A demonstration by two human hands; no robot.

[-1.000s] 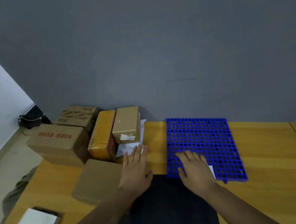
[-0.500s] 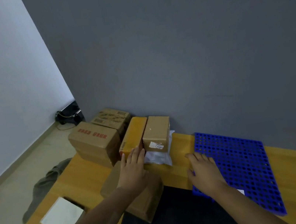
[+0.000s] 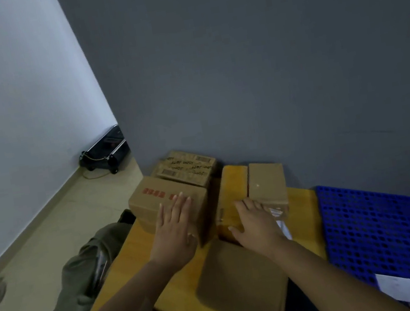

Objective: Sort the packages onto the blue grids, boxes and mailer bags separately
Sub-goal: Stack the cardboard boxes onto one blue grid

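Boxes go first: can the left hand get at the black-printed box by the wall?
Likely yes: the left hand rests on the red-lettered box just in front of the black-printed box, whose top lies uncovered.

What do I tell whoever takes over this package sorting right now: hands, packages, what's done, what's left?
Left hand: open, flat on the red-printed box.
Right hand: open, fingers on the yellow-taped box, beside the small brown box.
Other packages: printed box at the back, flat brown box at the front, white bag partly under the small brown box.
Blue grid: on the right, carries only a white sheet.
Done: no package sorted onto it.
Left: all boxes onto a grid, bags separately.
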